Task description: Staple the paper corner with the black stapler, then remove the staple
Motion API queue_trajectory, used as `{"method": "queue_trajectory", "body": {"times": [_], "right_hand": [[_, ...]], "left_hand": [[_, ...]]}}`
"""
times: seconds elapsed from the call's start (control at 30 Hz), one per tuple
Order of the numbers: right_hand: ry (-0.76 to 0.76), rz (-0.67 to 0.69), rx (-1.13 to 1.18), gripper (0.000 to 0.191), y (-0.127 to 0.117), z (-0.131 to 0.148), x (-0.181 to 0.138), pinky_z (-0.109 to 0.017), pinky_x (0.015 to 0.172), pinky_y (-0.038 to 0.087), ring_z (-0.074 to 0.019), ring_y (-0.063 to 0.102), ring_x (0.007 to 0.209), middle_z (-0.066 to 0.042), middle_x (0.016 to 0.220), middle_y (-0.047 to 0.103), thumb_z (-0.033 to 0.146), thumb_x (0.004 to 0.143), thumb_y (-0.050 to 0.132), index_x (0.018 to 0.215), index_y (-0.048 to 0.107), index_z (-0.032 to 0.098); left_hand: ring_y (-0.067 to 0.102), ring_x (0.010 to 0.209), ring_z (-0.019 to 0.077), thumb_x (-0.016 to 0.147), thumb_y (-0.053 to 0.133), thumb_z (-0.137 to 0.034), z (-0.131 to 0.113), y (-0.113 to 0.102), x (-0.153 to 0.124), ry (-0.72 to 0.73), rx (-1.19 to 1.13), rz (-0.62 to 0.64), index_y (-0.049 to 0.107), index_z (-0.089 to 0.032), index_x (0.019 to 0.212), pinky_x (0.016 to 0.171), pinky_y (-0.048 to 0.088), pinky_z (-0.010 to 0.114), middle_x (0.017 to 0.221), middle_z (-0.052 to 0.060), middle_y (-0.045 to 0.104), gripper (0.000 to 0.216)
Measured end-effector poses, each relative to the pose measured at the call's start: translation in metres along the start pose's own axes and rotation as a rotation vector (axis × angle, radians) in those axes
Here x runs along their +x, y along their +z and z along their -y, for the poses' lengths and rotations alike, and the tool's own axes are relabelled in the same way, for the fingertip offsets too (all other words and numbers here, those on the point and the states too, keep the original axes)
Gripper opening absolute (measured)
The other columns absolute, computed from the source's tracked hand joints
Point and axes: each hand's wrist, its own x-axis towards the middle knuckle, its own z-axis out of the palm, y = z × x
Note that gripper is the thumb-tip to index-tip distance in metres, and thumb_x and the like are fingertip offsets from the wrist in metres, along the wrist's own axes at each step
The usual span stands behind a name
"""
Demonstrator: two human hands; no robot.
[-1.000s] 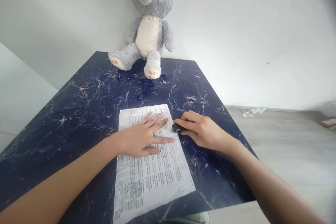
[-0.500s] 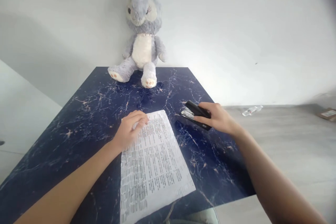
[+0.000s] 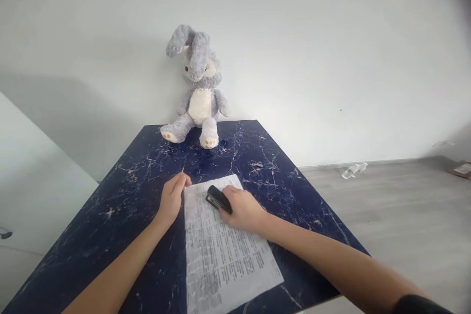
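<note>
A black stapler (image 3: pixel 218 198) sits over the far part of a printed paper (image 3: pixel 224 265), its nose toward 10 o'clock; whether it touches the sheet is unclear. The right hand (image 3: pixel 243 207), at its 4 o'clock, is closed around its body. At 9 o'clock, the left hand (image 3: pixel 174 194) has its fingers curled at the paper's 11 o'clock corner; I cannot tell whether it pinches it. The paper lies on a dark-blue marbled surface (image 3: pixel 298 191). At 12 o'clock sits a grey plush rabbit (image 3: pixel 200 105); toward 3 o'clock, clear plastic (image 3: pixel 353 171) lies on the floor (image 3: pixel 390 206).
</note>
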Motion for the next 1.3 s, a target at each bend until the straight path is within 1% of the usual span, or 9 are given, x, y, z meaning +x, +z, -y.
{"method": "queue_trajectory", "body": {"times": [0.17,0.3,0.37,0.43,0.57,0.73,0.9,1.1,1.3], "right_hand": [[0.18,-0.096,0.015,0.013,-0.022,-0.054,-0.055,-0.03,0.063,0.042,-0.0199,0.062,0.074,-0.007,0.092,0.066,0.029,0.089,0.06,0.091,0.054,0.019],[0.266,-0.161,0.233,0.037,-0.045,-0.102,-0.077,-0.03,0.061,0.047,-0.0202,0.063,0.071,-0.005,0.084,0.065,0.047,0.106,0.036,0.094,0.058,0.02],[0.279,-0.291,0.251,0.047,-0.051,-0.124,-0.068,-0.034,0.071,0.054,-0.0224,0.067,0.083,-0.008,0.096,0.068,0.048,0.109,0.025,0.105,0.061,0.019],[0.235,-0.36,0.126,0.044,-0.048,-0.141,-0.046,-0.042,0.09,0.055,-0.0273,0.067,0.108,-0.014,0.12,0.066,0.05,0.106,0.035,0.118,0.062,0.017],[0.107,-0.097,-0.055,0.056,-0.012,-0.151,0.007,-0.052,0.121,0.033,-0.0332,0.034,0.152,-0.023,0.159,0.041,0.04,0.103,0.037,0.149,0.047,0.008],[0.08,0.052,-0.118,0.064,0.035,-0.112,0.06,-0.053,0.128,0.016,-0.034,0.016,0.158,-0.025,0.167,0.023,0.037,0.105,0.033,0.156,0.035,-0.001],[0.091,0.076,-0.03,0.069,0.063,-0.037,0.121,-0.053,0.128,0.012,-0.0362,0.012,0.158,-0.028,0.167,0.018,0.041,0.105,0.035,0.155,0.033,-0.007],[-0.023,0.082,0.023,0.069,0.098,0.048,0.178,-0.053,0.128,0.012,-0.0343,0.013,0.158,-0.027,0.167,0.02,0.043,0.106,0.035,0.155,0.032,-0.005],[-0.133,0.033,0.023,0.061,0.107,0.061,0.186,-0.06,0.126,0.012,-0.0306,0.008,0.16,-0.019,0.17,0.017,0.035,0.105,0.033,0.158,0.031,0.005]], "left_hand": [[0.052,0.075,0.0186,0.101,0.047,-0.045,0.006,0.004,0.002,0.004,-0.036,0.019,0.062,-0.02,0.075,0.073,0.04,0.03,0.077,0.002,0.059,0.039],[0.05,0.075,0.0173,0.103,0.046,-0.043,0.01,0.006,0.004,-0.021,-0.062,0.031,0.06,-0.02,0.075,0.073,0.039,0.03,0.078,0.002,0.058,0.039],[0.047,0.071,0.0164,0.103,0.047,-0.043,0.011,0.007,0.005,-0.045,-0.117,0.016,0.054,-0.019,0.07,0.069,0.038,0.03,0.073,0.002,0.053,0.042],[0.04,0.064,0.0148,0.102,0.05,-0.044,0.01,0.008,0.006,-0.079,-0.216,0.011,0.045,-0.019,0.063,0.063,0.035,0.03,0.066,0.0,0.044,0.046],[0.027,0.054,0.012,0.1,0.055,-0.041,0.003,0.007,0.006,-0.162,-0.424,0.01,0.029,-0.021,0.059,0.053,0.027,0.029,0.06,-0.004,0.027,0.052],[0.024,0.05,0.0104,0.098,0.054,-0.037,-0.005,-0.001,0.01,-0.148,-0.494,-0.11,0.025,-0.021,0.058,0.049,0.025,0.028,0.057,-0.005,0.022,0.052],[0.031,0.053,0.0116,0.099,0.05,-0.039,-0.01,-0.01,0.005,0.023,-0.184,-0.414,0.029,-0.021,0.058,0.05,0.027,0.028,0.058,-0.002,0.031,0.05],[0.039,0.055,0.0131,0.101,0.046,-0.037,-0.018,-0.02,-0.004,0.113,0.02,-0.472,0.037,-0.021,0.056,0.054,0.032,0.029,0.057,-0.001,0.04,0.048],[0.037,0.053,0.0123,0.099,0.049,-0.034,-0.025,-0.027,0.003,0.112,-0.072,-0.546,0.036,-0.021,0.055,0.053,0.032,0.029,0.056,-0.002,0.038,0.047]]}}
